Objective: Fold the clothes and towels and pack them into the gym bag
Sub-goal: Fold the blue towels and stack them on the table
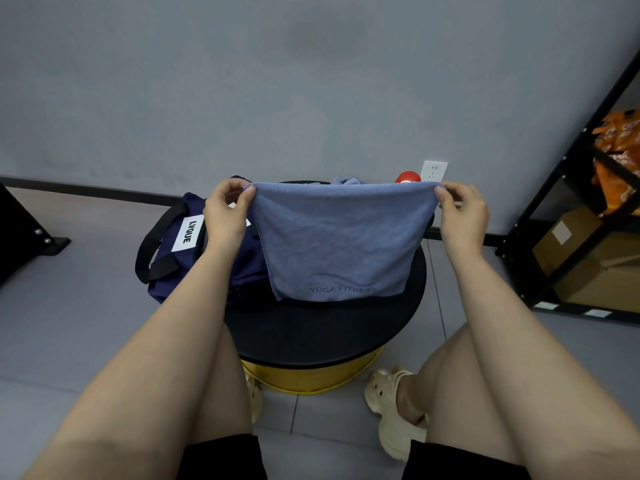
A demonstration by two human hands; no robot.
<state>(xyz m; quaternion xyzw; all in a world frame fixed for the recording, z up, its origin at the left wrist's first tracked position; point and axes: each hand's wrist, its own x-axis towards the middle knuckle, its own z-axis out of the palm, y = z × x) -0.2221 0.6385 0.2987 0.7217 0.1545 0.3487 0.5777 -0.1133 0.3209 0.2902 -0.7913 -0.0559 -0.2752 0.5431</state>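
The blue towel (337, 240) hangs over the round black tabletop (325, 336), held up by its 2 top corners. The left hand (227, 211) pinches one corner and the right hand (462, 211) pinches the other. The navy gym bag (180, 251) sits at the tabletop's left edge.

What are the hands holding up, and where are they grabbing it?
A blue towel. The left hand pinches its top left corner and the right hand pinches its top right corner, so it hangs spread between them.
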